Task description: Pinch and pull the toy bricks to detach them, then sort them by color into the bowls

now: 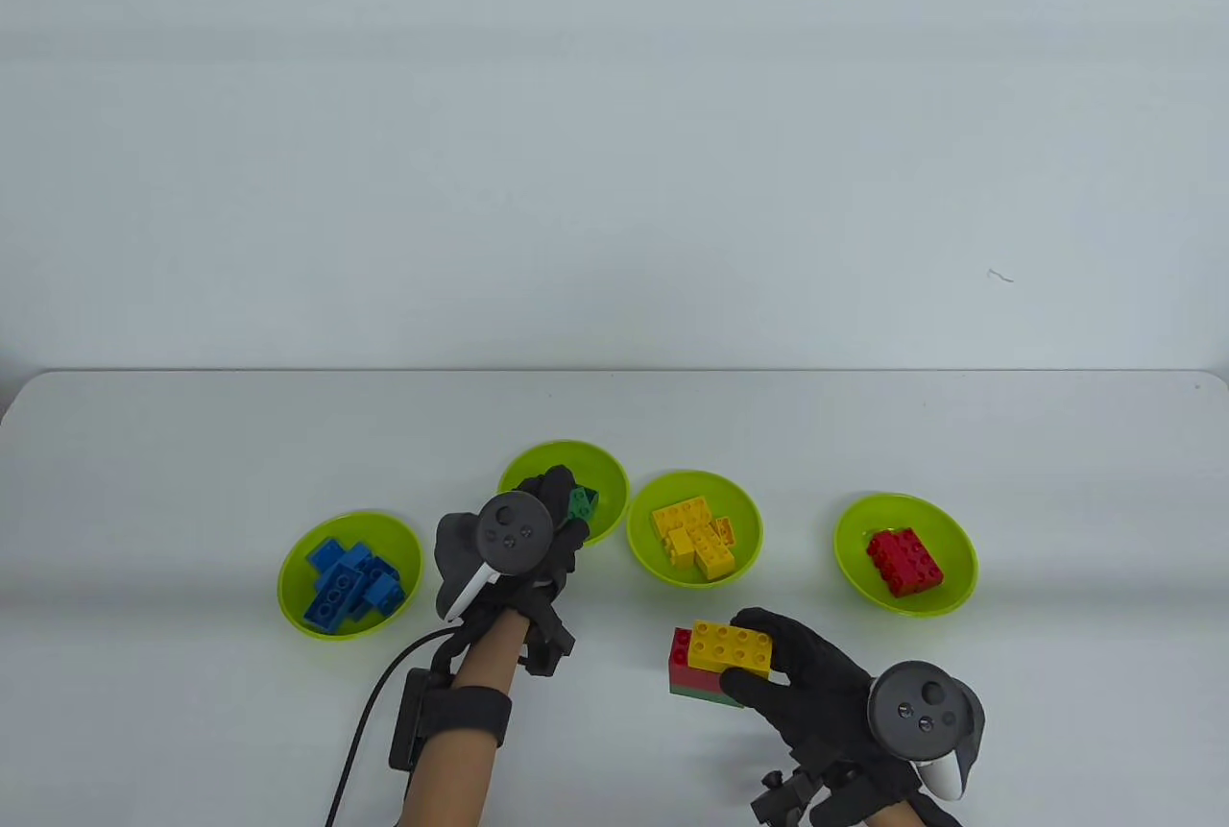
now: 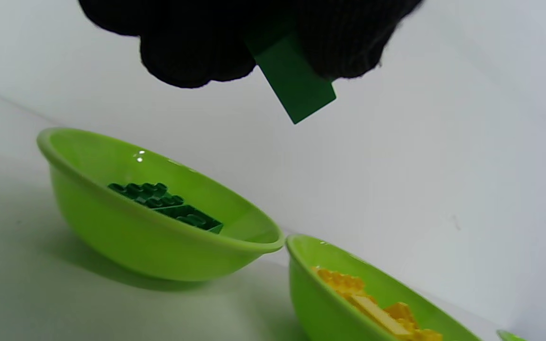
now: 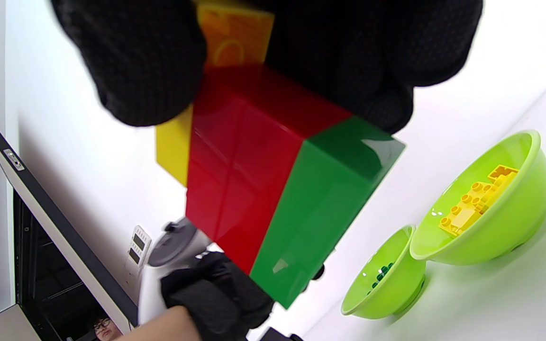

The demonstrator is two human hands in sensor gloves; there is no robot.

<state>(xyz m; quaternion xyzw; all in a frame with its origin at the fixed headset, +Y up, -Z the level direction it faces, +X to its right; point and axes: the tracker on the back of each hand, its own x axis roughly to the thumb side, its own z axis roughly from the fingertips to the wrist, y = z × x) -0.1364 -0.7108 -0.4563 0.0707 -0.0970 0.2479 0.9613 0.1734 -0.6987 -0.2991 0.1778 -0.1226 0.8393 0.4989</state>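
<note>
left hand (image 1: pixel 538 520) poised over the bowl of green bricks (image 2: pixel 159 237), fingers curled round a single green brick (image 2: pixel 296 90) and pinching it above the rim. right hand (image 1: pixel 807 673) wrapped round the remaining stack (image 1: pixel 720 659), held just above the worktop (image 1: pixel 192 443) in front of the bowl of yellow bricks (image 1: pixel 653 558): a yellow brick on top, red beneath, green at the base. 4 lime bowls in a rough row, holding from the left blue (image 1: pixel 288 577), green, yellow and red (image 1: pixel 850 568) bricks. risk from here, as a guess: letting go while off-centre, so that the green brick clips the rim and bounces onto the worktop or into the neighbouring yellow bowl, which sits just beside. also possible: stack slipping in a 1-handed grip while attention goes to the drop. worktop pale, smooth and glossy, with a plain pale wall behind. in the right wrist view, a dark-framed opening at the left edge and part of a person low in the corner.
</note>
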